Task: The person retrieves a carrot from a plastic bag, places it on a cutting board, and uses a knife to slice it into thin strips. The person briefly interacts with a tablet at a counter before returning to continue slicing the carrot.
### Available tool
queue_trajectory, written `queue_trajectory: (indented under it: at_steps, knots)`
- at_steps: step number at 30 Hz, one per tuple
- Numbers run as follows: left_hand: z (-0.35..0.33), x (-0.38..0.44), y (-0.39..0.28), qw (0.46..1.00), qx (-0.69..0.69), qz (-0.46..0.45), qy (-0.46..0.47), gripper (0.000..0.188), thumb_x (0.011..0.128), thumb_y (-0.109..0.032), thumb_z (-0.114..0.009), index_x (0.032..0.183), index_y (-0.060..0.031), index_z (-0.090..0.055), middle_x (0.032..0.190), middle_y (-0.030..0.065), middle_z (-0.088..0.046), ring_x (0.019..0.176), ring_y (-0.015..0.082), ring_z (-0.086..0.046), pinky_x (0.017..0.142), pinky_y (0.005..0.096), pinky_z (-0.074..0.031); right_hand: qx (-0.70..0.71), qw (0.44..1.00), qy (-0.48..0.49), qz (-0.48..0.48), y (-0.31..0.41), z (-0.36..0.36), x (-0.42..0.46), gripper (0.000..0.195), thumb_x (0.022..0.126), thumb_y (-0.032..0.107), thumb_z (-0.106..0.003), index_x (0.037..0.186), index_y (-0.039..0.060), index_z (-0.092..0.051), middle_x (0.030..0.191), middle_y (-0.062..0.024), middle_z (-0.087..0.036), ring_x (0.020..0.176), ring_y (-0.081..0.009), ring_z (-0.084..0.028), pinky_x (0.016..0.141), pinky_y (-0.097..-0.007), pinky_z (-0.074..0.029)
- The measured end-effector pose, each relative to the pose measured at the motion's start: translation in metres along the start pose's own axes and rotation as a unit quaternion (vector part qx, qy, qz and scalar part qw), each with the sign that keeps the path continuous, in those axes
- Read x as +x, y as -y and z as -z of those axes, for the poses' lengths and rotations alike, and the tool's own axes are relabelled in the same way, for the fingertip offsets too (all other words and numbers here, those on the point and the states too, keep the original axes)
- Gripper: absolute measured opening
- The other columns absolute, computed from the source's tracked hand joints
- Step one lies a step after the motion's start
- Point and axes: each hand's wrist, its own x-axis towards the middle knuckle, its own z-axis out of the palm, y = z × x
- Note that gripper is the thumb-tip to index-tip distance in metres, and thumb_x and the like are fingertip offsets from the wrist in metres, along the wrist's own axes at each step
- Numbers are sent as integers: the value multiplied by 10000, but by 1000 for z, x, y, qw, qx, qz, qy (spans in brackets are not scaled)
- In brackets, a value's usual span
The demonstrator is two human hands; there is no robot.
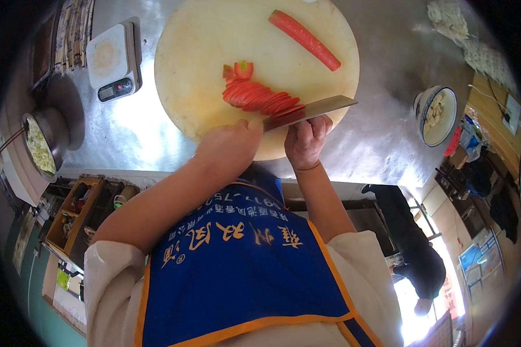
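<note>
A round cutting board (191, 56) lies before me on a metal worktop. My left hand (232, 141) grips the handle end of a cleaver (314, 109), whose broad blade points to the right. Curled fingers of my right hand (306, 139) rest against the near side of the blade; whatever may be under them is hidden. Along the blade's far side lies an overlapping row of thin carrot slices (258, 96). Carrot end pieces (243, 70) with greenish tops sit at the row's far left. Farther back on the right is a whole peeled carrot (306, 40).
At the left stand a kitchen scale (109, 58) and a metal bowl (54, 134) of chopped pale vegetable with chopsticks. A patterned bowl (422, 110) of pale pieces stands right on the worktop (373, 143). Behind me on the right is another person (410, 238) in dark clothes.
</note>
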Motion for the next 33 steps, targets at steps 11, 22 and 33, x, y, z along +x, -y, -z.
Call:
queue_trajectory:
  at_steps: [11,22,33]
  knots:
    - [40,-57,0,992,-15,82,97,108,993,-112,-531,1010,-16,-575,959,209,-715,848,381,-739,755,464,-595,-21,999,35,0,1,7,-5,415,782,-20,-659,1187,71,-672,1251,-158,-573,1112,-396,-512,974,-489,-424]
    - [49,-70,4,994,-9,62,89,147,1011,-160,-560,999,-13,-554,913,201,-702,813,362,-738,706,455,-595,3,999,42,-9,-3,5,-9,452,762,-35,-639,1203,60,-676,1248,-174,-576,1127,-410,-515,978,-495,-425]
    - [21,-13,-3,997,3,22,72,101,970,-87,-576,1034,-12,-553,979,226,-718,869,376,-752,736,447,-610,6,999,37,2,-3,4,-5,440,752,-45,-716,1169,88,-682,1204,-129,-591,1086,-366,-535,952,-462,-437]
